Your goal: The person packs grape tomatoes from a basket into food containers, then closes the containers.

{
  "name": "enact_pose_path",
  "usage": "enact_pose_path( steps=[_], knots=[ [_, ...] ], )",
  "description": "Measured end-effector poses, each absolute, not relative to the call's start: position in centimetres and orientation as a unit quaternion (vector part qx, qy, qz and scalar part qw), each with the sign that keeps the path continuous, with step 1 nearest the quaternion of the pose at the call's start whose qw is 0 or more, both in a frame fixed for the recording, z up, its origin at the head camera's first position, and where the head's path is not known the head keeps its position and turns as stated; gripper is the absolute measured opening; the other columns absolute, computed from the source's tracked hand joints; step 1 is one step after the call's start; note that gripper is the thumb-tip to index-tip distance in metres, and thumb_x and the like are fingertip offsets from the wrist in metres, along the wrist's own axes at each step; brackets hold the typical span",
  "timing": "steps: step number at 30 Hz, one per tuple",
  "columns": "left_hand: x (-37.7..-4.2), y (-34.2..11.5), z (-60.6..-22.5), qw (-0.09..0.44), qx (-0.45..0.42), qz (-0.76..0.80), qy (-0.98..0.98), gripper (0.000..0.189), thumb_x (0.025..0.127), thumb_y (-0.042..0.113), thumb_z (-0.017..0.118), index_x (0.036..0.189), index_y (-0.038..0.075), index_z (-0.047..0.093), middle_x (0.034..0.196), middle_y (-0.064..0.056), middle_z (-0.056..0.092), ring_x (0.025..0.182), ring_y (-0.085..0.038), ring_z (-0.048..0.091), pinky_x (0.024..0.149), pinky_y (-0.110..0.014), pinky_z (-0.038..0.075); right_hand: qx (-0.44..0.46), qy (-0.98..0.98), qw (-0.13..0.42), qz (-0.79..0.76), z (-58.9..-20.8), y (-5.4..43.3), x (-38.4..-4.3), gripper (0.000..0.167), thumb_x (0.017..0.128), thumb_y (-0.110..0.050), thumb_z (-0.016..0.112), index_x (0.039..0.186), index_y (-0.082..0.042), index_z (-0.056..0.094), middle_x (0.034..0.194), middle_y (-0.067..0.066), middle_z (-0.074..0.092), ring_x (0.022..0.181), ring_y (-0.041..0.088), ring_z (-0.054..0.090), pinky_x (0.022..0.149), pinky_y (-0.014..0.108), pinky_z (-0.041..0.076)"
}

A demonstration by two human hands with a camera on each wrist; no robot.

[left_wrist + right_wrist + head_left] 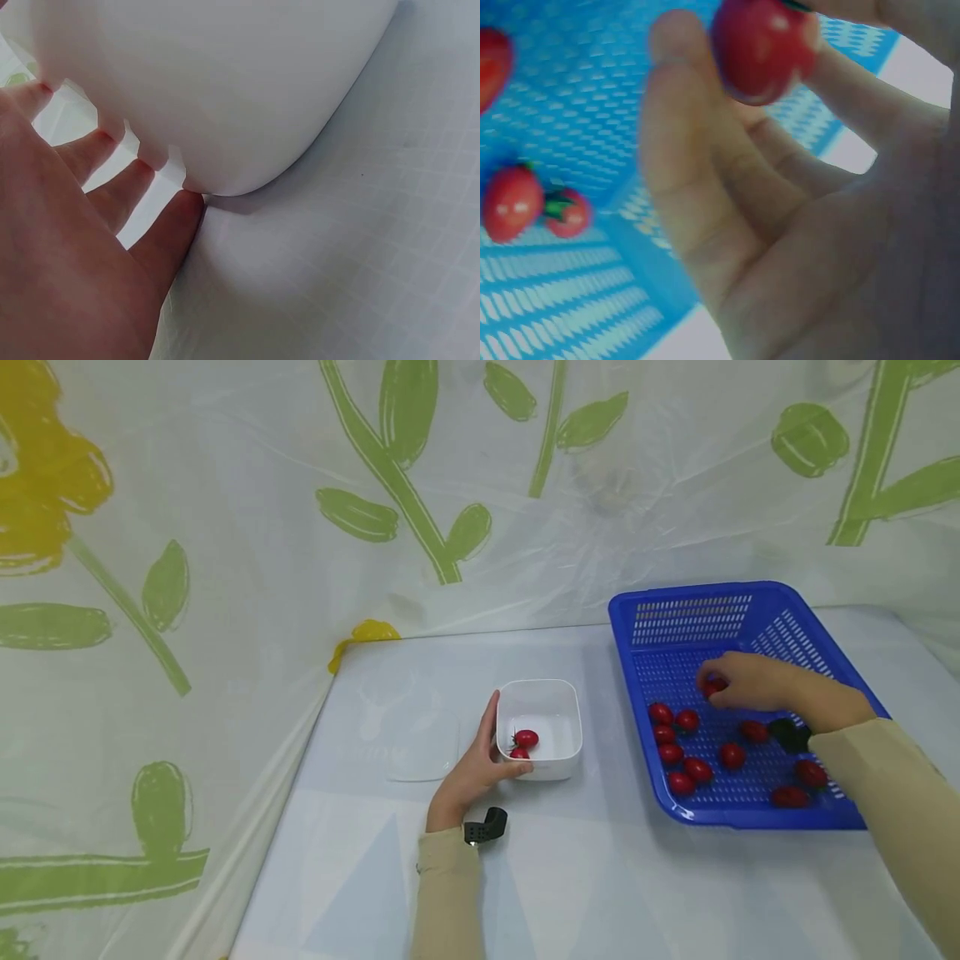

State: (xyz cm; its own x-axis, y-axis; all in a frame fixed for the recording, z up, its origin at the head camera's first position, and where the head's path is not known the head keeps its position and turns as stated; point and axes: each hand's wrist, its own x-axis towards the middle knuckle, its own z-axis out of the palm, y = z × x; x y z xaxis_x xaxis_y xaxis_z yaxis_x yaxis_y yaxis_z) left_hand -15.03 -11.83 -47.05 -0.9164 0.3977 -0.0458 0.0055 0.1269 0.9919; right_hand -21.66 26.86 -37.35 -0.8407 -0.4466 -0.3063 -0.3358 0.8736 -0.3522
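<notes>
My right hand (750,681) pinches a red cherry tomato (765,49) above the floor of a blue perforated basket (720,818). Several more cherry tomatoes (697,768) lie in that basket, mostly along its left side and front. With my left hand (476,772) I hold a square white container (558,768) by its near left corner, thumb along the front and fingers on the left side. In the left wrist view the fingertips press against the container's wall (225,97). Two cherry tomatoes (527,739) rest inside the container, near its front left corner.
A translucent flat lid (423,743) lies on the white table (570,877) to the left of the container. Behind the table hangs a plastic sheet (255,527) printed with leaves and flowers. A black wrist device (486,827) sits on the left wrist.
</notes>
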Motion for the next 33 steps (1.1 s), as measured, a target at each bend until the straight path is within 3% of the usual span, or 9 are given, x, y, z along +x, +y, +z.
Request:
enact_pose_path(
  steps=[7,16,26,33],
  knots=[
    [-15.4,-11.8,-48.4,0.130,0.142,0.646,0.739,0.107,0.067,0.024,0.079,0.137,0.049,0.002,0.148,0.010,0.005,0.134,-0.012,0.008,0.105,-0.045,0.015,-0.210,0.963,0.121,-0.119,-34.3,24.7,-18.8,0.026,0.078,-0.017,0.065,0.102,-0.009,0.061,0.089,0.008,0.052,0.074,0.020,0.050,0.064,0.039,0.048],
    [-15.3,-11.8,-47.9,0.142,0.131,0.647,0.737,0.106,0.067,0.023,0.078,0.137,0.049,0.003,0.148,0.010,0.005,0.134,-0.013,0.008,0.105,-0.044,0.014,-0.186,0.965,0.068,-0.174,-32.4,21.9,-15.4,0.032,0.078,-0.011,0.067,0.109,-0.012,0.057,0.108,0.015,0.044,0.085,0.027,0.050,0.068,0.041,0.049],
    [-14.6,-11.7,-45.9,0.155,0.153,0.636,0.740,0.105,0.073,0.020,0.074,0.141,0.038,-0.003,0.149,0.004,0.001,0.135,-0.020,0.005,0.105,-0.045,0.016,-0.150,0.949,-0.041,-0.275,-32.9,18.4,-12.7,0.033,0.077,-0.014,0.070,0.108,-0.010,0.058,0.103,0.011,0.046,0.089,0.025,0.047,0.073,0.044,0.047],
    [-14.4,-11.7,-45.7,0.155,0.149,0.636,0.741,0.104,0.073,0.020,0.073,0.141,0.037,-0.004,0.149,0.005,0.001,0.135,-0.020,0.005,0.105,-0.044,0.016,-0.161,0.924,-0.103,-0.330,-33.3,15.2,-11.9,0.033,0.073,-0.010,0.073,0.103,-0.013,0.058,0.099,0.004,0.046,0.084,0.018,0.049,0.067,0.037,0.050]
  ],
)
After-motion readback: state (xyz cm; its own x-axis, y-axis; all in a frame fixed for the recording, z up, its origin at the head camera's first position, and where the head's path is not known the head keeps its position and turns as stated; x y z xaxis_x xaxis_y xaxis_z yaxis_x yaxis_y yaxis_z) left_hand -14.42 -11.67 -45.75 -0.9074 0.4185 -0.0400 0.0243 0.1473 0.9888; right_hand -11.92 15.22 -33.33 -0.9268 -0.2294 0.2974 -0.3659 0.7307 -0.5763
